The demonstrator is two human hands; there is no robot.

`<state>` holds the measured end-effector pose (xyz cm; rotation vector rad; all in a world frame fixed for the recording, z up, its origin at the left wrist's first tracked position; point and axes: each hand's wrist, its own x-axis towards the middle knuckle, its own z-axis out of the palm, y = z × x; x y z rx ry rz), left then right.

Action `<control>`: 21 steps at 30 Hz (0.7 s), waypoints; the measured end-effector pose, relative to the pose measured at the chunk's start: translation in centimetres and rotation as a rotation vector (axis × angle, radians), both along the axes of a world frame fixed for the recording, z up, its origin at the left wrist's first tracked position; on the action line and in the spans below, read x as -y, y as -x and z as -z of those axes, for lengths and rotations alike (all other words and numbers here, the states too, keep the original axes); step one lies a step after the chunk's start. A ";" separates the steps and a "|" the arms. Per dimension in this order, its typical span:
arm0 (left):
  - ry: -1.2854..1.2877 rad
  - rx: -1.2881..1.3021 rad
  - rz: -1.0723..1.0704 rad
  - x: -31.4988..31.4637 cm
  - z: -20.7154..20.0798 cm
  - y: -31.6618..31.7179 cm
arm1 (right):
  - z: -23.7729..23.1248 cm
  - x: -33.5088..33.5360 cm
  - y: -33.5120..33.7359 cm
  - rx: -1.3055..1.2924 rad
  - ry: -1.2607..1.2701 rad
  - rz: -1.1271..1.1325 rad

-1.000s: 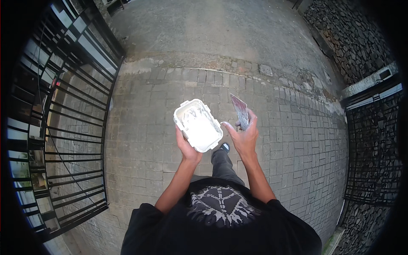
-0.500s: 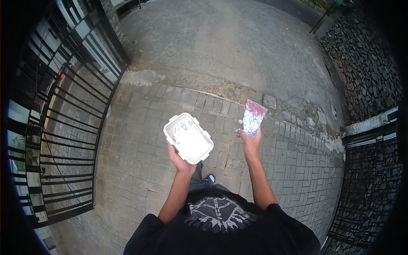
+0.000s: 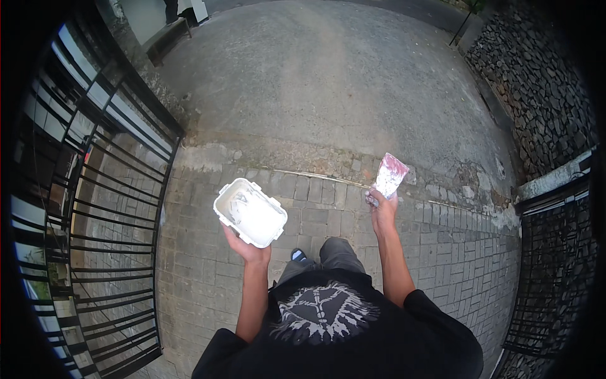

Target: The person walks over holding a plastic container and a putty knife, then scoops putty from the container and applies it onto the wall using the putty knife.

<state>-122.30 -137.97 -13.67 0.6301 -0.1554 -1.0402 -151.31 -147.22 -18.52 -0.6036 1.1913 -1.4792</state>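
Note:
My left hand [image 3: 251, 251] is closed under and around the near-left side of a white plastic tub [image 3: 275, 236]. The tub is rectangular with tabs on its rim, and white paste coats its inside. In my right hand [image 3: 384, 211] is a flat, reddish scraper [image 3: 392, 175], its blade pointing away from me. White paste smears the blade's lower part, and some white is on my fingers too. The scraper's grip is hidden in my hand. Tub and scraper are held well apart, above the paving.
A black barred gate [image 3: 120, 237] stands along the left, and a black mesh gate [image 3: 548, 265] is at the right. Beyond the brick paving [image 3: 451, 249] lies rough grey roadway [image 3: 328, 82]. A dark stone wall [image 3: 536, 95] rises at the far right; a bench [image 3: 167, 39] is at the far left.
The tub and my left hand have shifted left in view. My right hand with the scraper has moved slightly right. My legs have changed position, and both grips are unchanged.

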 end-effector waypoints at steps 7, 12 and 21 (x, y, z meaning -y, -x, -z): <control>0.071 0.057 -0.051 11.0 -0.7 -5.2 | 1.7 14.3 -5.3 -0.018 0.082 -0.004; -0.024 0.015 -0.230 17.6 1.1 -8.2 | 4.1 26.5 -7.9 0.025 0.058 -0.019; -0.001 -0.005 -0.403 28.6 2.4 -16.2 | 18.9 47.5 -10.9 -0.045 -0.401 0.057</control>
